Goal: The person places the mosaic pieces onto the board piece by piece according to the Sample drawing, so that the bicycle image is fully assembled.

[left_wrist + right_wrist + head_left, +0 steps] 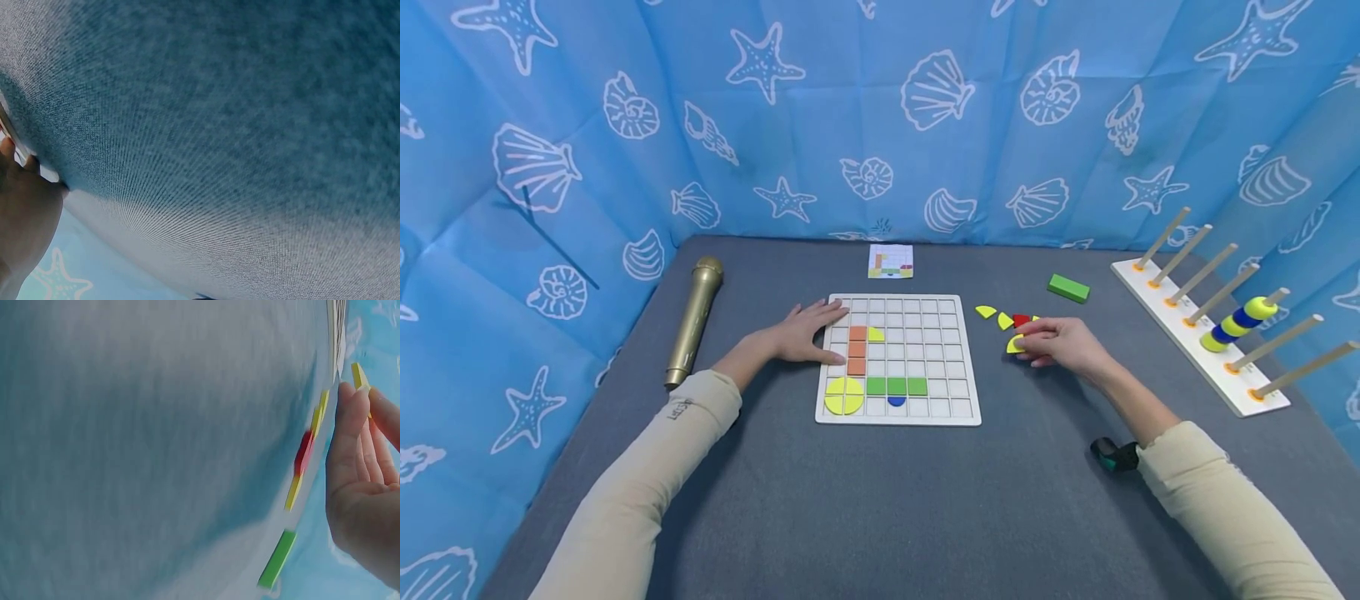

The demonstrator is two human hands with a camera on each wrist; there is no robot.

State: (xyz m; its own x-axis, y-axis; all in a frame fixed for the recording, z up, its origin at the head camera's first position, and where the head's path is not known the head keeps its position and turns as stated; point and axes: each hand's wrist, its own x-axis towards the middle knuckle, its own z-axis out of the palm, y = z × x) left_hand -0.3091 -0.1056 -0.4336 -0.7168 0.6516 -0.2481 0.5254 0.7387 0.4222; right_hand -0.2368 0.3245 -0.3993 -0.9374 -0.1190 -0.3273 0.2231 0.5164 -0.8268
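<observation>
My left hand (pixel 805 333) rests on the left edge of a white grid board (pixel 943 350), its fingers extended and thumb apart. On the board lie a column of orange squares (pixel 857 367), a row of green squares (pixel 897 386), a yellow circle of quarter pieces (pixel 844 396), a lone yellow quarter (pixel 876 334) and a blue half-round piece (pixel 896 401). To the board's right, my right hand (pixel 1063 343) pinches a yellow quarter-circle tile (pixel 359 376) between thumb and fingers. Beside that hand lie a red tile (pixel 1021 320) and loose yellow tiles (pixel 986 312), one partly hidden behind it.
A pattern card (pixel 891 261) lies behind the board. At far left is a gold microphone (pixel 695 321). On the right are a green block (pixel 1068 288) and a white peg rack (pixel 1206 346) with yellow and blue beads (pixel 1237 323). A dark object (pixel 1112 455) is by the right sleeve.
</observation>
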